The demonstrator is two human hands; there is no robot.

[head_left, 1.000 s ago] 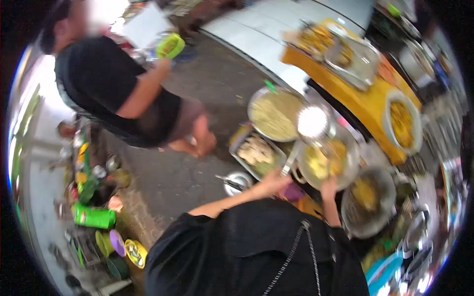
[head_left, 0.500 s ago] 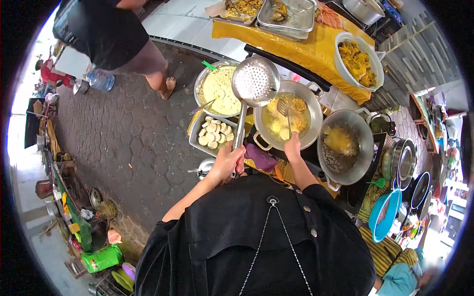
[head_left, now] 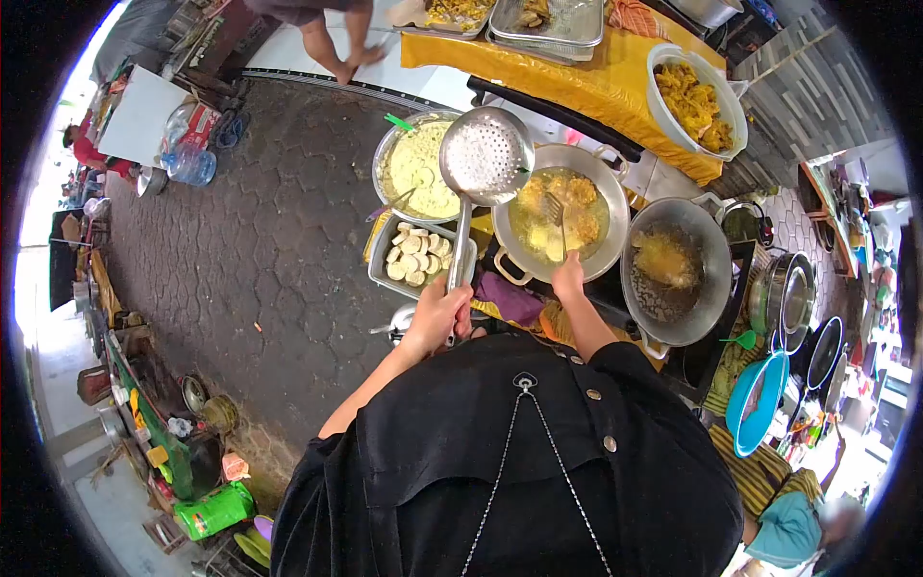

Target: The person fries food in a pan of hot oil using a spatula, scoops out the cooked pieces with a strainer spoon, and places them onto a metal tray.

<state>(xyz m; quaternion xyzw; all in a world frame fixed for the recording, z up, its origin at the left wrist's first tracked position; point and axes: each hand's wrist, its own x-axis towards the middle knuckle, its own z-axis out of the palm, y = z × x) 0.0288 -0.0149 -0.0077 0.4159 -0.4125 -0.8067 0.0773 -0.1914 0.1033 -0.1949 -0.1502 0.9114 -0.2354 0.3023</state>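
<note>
My left hand (head_left: 439,315) is wrapped round the handle of a large perforated skimmer (head_left: 486,154), whose bowl hangs between the batter basin and the frying pan. In my right hand (head_left: 569,276) is the handle of a slotted spatula (head_left: 555,212), its head among yellow and golden pieces frying in oil in the left pan (head_left: 612,183). Beside it, a second pan (head_left: 710,313) holds a golden fried mass in dark oil. Pale yellow batter fills a round basin (head_left: 423,168). Below that, a metal tray (head_left: 387,277) holds several pale round slices.
A table with yellow cloth (head_left: 577,91) bears metal trays and a white bowl (head_left: 741,115) of fried food. At the right lie a blue basin (head_left: 745,423) and dark pans. A person's bare legs (head_left: 332,43) are at the top; another person (head_left: 788,529) is at the lower right.
The person at the upper left has moved up and right, leaving only the legs in view. The camera view has steadied. My hands keep their hold on the skimmer and spatula.
</note>
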